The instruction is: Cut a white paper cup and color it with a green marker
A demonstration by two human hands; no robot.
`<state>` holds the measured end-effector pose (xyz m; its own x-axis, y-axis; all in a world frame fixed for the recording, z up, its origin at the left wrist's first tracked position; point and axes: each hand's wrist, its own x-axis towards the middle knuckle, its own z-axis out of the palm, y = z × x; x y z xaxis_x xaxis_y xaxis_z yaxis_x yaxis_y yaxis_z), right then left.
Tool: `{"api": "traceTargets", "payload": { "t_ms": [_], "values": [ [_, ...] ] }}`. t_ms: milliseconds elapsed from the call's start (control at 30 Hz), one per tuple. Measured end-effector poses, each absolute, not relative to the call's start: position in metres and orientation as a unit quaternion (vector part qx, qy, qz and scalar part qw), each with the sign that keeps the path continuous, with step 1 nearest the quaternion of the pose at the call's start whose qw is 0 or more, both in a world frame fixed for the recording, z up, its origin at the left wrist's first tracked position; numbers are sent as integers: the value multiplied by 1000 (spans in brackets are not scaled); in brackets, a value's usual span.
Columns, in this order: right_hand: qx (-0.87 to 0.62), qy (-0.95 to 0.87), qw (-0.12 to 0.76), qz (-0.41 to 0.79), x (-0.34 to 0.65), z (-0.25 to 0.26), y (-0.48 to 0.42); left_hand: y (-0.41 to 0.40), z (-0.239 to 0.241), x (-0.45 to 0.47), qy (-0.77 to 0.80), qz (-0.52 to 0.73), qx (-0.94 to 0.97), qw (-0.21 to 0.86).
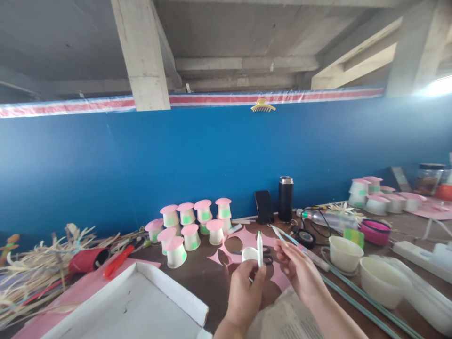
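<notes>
My left hand, closed, grips a slim white marker with a green tip pointing up. Directly behind those fingers is a small white cup; whether the hand also touches it I cannot tell. My right hand is just to the right of the marker, its fingertips drawn together. Anything between them is too small to make out. Pink paper with round holes cut out lies beyond the hands, and black scissors lie partly hidden there. Upturned white cups topped with pink discs stand to the left.
A white cardboard tray occupies the front left, beside dried strips and an orange-handled tool. Phone and black flask stand against the blue partition. White bowls and blue-green rods are at right.
</notes>
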<state>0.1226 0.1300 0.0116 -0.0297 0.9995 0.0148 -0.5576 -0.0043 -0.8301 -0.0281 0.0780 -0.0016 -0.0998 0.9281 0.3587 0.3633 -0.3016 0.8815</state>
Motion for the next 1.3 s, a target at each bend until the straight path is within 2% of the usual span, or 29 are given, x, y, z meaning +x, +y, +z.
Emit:
{"api": "traceTargets", "payload": {
  "t_ms": [167, 433, 700, 933, 1300],
  "values": [
    [-323, -337, 629, 621, 126, 8, 134, 82, -6, -30, 511, 555, 601, 263],
    [-341, -464, 533, 620, 115, 2, 126, 79, -5, -27, 512, 512, 629, 282],
    [-297, -503, 530, 616, 112, 9, 120, 72, 4, -26, 519, 452, 678, 257],
    [-331, -477, 544, 606, 110, 16, 115, 74, -1, -26, 536, 419, 702, 211],
    [-344, -488, 547, 587, 113, 10, 121, 75, -5, -27, 548, 389, 714, 195]
  ]
}}
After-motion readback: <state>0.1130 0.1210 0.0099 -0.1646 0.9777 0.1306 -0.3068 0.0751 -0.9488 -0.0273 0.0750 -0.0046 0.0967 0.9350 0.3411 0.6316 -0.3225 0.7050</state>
